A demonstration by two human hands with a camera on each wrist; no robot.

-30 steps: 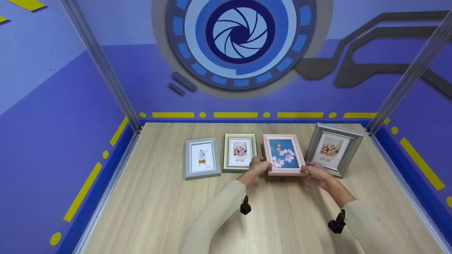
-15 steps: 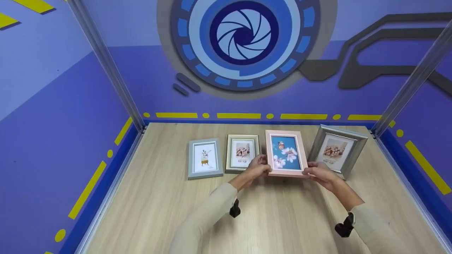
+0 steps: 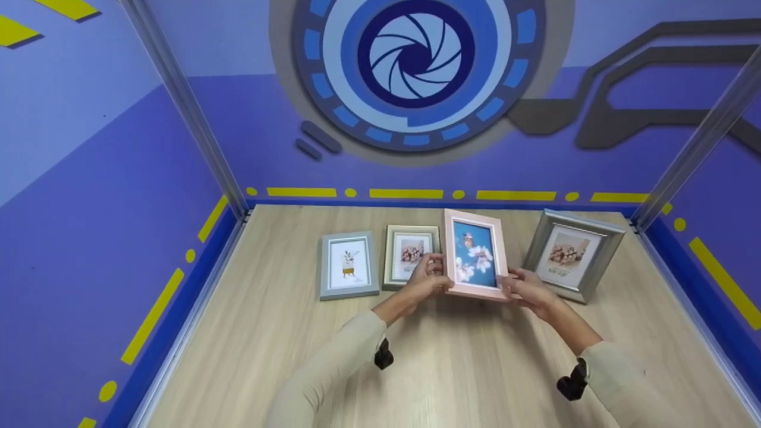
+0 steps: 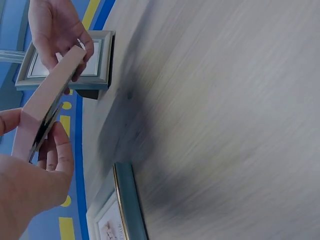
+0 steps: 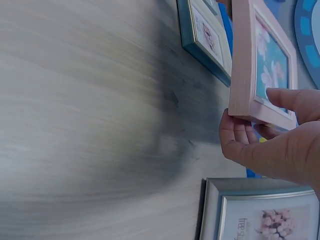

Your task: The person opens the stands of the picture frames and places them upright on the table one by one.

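Observation:
Both hands hold a pink photo frame point(image 3: 475, 255) with a picture of pale blossoms on blue, tilted up over the table. My left hand point(image 3: 421, 285) grips its lower left corner, thumb on the front and fingers behind. At the lower right corner my right hand point(image 3: 531, 291) pinches it, its thumb point(image 5: 282, 95) lying on the front border. From the left wrist, the frame's pink edge point(image 4: 47, 97) shows side-on, with a shadow on the wood beneath. Close by on the left lies a gold-rimmed photo frame point(image 3: 389, 255), partly covered by the left hand.
A larger silver photo frame point(image 3: 600, 255) stands leaning back just right of the right hand. Farther left, a grey-blue photo frame point(image 3: 330, 267) lies on the wooden table point(image 3: 267, 333). Purple-blue panels point(image 3: 238, 131) wall in the back and sides.
Both hands have raised the pink photo frame from beside the gold one and tipped it more upright. It has turned slightly, while the other photo frames stayed in place.

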